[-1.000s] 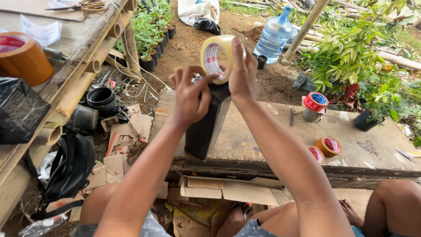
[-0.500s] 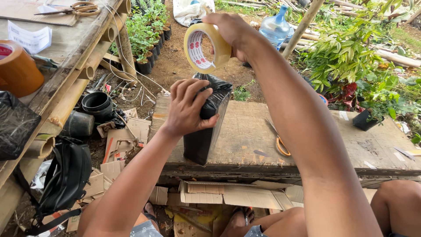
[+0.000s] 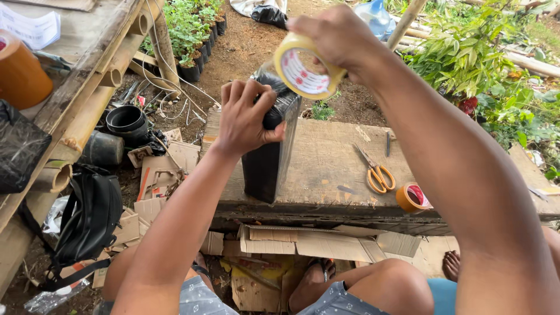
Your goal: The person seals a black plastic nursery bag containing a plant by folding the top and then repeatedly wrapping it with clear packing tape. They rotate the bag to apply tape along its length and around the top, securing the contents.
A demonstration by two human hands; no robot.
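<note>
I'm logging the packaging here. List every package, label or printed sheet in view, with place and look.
Tall black plastic-wrapped package: upright on the wooden bench, left hand gripping its top.
Clear tape roll: in the right hand, white inner label with red print.
White printed paper sheet: on the left shelf.

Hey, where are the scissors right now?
In the head view the orange-handled scissors lie flat on the wooden bench, right of the upright black package and just left of a brown tape roll.
</note>
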